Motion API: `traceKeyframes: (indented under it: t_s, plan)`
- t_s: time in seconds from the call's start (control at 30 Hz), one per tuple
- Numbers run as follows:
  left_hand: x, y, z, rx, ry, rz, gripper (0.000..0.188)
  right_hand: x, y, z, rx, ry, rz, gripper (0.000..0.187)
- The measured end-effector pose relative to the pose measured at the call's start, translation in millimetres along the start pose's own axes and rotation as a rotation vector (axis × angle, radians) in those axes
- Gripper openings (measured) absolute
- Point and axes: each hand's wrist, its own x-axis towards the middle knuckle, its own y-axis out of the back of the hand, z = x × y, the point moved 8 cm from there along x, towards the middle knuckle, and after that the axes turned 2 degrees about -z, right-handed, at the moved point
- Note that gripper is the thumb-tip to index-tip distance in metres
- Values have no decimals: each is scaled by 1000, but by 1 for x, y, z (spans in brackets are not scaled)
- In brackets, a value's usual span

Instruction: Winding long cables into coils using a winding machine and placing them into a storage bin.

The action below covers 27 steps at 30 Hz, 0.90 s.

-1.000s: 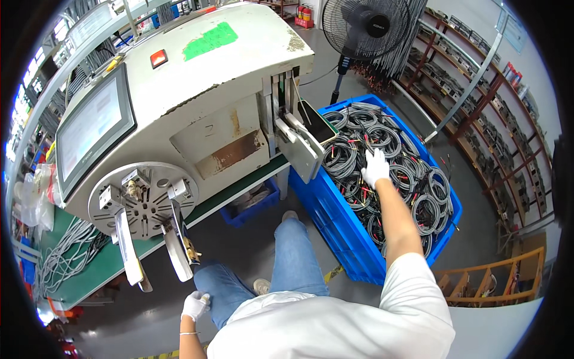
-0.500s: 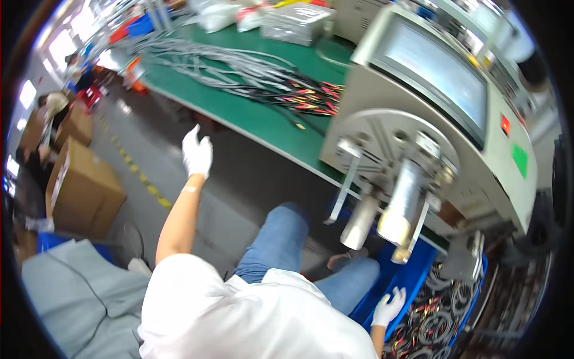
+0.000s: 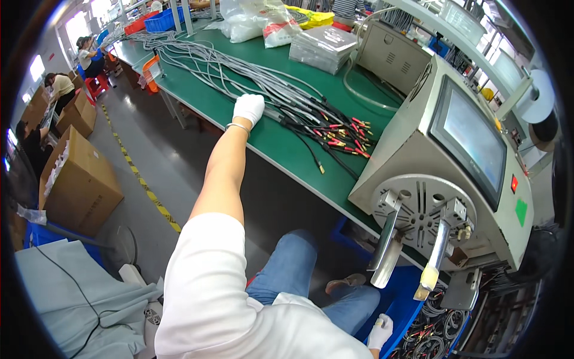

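Note:
My left hand (image 3: 249, 109), in a white glove, reaches out over the green table. Its fingers are curled closed on a grey cable at the near side of a long bundle of grey cables (image 3: 221, 67). Black ends with red and yellow connectors (image 3: 344, 136) fan out at the bundle's right. Low on the right, my gloved right hand (image 3: 380, 332) hangs beside a blue bin (image 3: 399, 299). Its fingers are bent inward; what they hold, if anything, is too small to make out. Coiled cables (image 3: 431, 344) lie by that hand.
A machine with a screen (image 3: 469, 134) stands at the table's right end. Its slotted round plate (image 3: 423, 209) carries metal posts jutting toward me. Plastic-wrapped packs (image 3: 323, 46) and white bags (image 3: 254, 21) lie at the back. Cardboard boxes (image 3: 84, 185) and seated people are at the left.
My left hand has gone from open above the floor to closed on a cable at the table. My right hand's fingers have curled in. The view has shifted, and the plate's posts sit differently.

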Motion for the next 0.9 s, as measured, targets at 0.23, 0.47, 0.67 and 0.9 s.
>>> traceKeyframes:
  t_s: [0.23, 0.47, 0.67, 0.9]
  plan:
    - [20, 60, 29, 17, -111, 311, 15, -2, 0, -1, 126, -77, -46, 14]
    - [31, 210, 10, -413, 101, 834, 16, 13, 3, -28, 176, -16, -43, 15]
    - [-16, 326, 59, -507, -198, 1129, 11, 26, 12, -45, 117, 75, -55, 17]
    - [-148, 410, 202, -719, -980, 1199, 15, 59, 38, -88, 205, 190, 41, 19]
